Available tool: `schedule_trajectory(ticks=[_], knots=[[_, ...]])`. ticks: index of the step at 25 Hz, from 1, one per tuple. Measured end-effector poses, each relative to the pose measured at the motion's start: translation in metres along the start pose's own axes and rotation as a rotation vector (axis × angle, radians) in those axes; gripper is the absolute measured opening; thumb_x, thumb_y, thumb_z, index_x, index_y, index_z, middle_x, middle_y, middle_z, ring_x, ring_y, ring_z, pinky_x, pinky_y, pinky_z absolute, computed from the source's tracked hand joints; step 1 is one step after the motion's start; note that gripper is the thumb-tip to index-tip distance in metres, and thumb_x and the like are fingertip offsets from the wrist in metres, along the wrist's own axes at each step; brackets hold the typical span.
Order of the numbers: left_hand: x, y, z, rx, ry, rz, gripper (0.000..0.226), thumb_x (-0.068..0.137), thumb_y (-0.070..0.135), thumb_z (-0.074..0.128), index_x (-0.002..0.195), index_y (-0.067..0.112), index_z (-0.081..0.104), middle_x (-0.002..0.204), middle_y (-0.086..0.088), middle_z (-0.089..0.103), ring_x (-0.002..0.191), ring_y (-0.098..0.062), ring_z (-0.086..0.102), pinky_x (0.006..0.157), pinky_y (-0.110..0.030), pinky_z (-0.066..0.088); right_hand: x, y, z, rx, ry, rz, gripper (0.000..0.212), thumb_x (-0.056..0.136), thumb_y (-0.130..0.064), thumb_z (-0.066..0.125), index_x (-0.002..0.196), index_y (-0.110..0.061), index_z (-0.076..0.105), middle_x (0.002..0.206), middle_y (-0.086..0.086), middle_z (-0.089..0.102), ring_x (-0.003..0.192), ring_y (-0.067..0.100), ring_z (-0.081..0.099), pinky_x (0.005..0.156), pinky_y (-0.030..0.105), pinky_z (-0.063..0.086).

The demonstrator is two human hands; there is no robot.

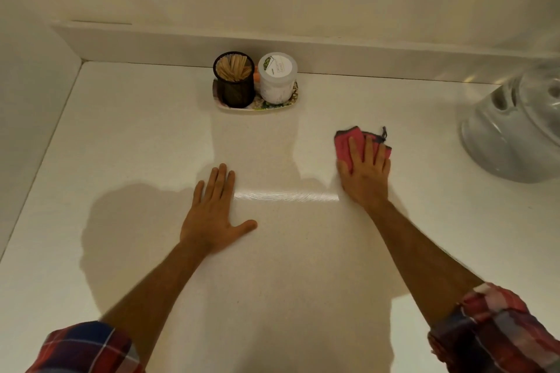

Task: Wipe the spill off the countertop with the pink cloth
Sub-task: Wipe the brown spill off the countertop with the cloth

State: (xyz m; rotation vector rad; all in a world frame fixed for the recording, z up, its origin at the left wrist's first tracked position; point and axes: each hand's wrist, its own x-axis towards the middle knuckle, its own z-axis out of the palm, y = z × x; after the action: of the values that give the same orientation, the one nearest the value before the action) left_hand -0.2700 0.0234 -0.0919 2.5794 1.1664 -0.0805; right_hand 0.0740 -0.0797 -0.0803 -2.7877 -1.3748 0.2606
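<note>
Right hand (365, 174) flat, fingers spread, pressing pink cloth (344, 147) onto worktop (136, 136): no closed grip. Left hand (213, 213) flat, grip wide, empty.

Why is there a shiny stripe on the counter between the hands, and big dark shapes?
Head view: the shiny stripe is light glaring off the countertop; the dark shapes are shadows around the left hand and both arms; the white object at right looks blurred and stretched.
</note>
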Motion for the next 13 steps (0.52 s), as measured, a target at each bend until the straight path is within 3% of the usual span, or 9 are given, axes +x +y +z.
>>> schedule_trajectory(ticks=[4,8,10,13], knots=[[0.001,-0.003,0.001,-0.048,0.006,-0.008,0.127,0.074,0.093,0.037,0.157,0.015,-0.019,0.17,-0.003,-0.015,0.156,-0.017,-0.014,0.126,-0.048,0.004,0.028,-0.086,0.01,0.039,-0.005,-0.082,0.064,0.102,-0.051,0.03,0.16,-0.027,0.017,0.166,0.019,0.018,0.151,0.049,0.01,0.122,0.062,0.011],[0.0,-0.002,0.003,-0.071,0.026,-0.02,0.131,0.072,0.093,0.039,0.157,0.012,-0.019,0.169,-0.006,-0.017,0.155,-0.018,-0.016,0.126,-0.046,0.004,0.0,-0.183,0.021,0.048,-0.032,-0.435,0.062,0.101,-0.052,0.032,0.158,-0.028,0.024,0.165,0.015,0.024,0.151,0.046,0.016,0.122,0.059,0.013],[0.001,0.0,0.003,-0.085,0.035,-0.019,0.132,0.072,0.093,0.04,0.158,0.011,-0.018,0.169,-0.007,-0.017,0.155,-0.019,-0.015,0.126,-0.046,0.004,-0.016,-0.205,0.026,0.029,-0.052,-0.636,0.06,0.101,-0.051,0.033,0.157,-0.03,0.027,0.165,0.013,0.026,0.153,0.043,0.016,0.124,0.057,0.011],[0.002,-0.003,0.003,-0.085,0.057,-0.01,0.131,0.073,0.092,0.042,0.158,0.012,-0.016,0.17,-0.006,-0.014,0.156,-0.018,-0.013,0.126,-0.047,0.005,-0.026,-0.195,0.032,0.03,-0.055,-0.715,0.062,0.099,-0.053,0.032,0.157,-0.03,0.026,0.166,0.01,0.024,0.154,0.039,0.014,0.125,0.056,0.011]])
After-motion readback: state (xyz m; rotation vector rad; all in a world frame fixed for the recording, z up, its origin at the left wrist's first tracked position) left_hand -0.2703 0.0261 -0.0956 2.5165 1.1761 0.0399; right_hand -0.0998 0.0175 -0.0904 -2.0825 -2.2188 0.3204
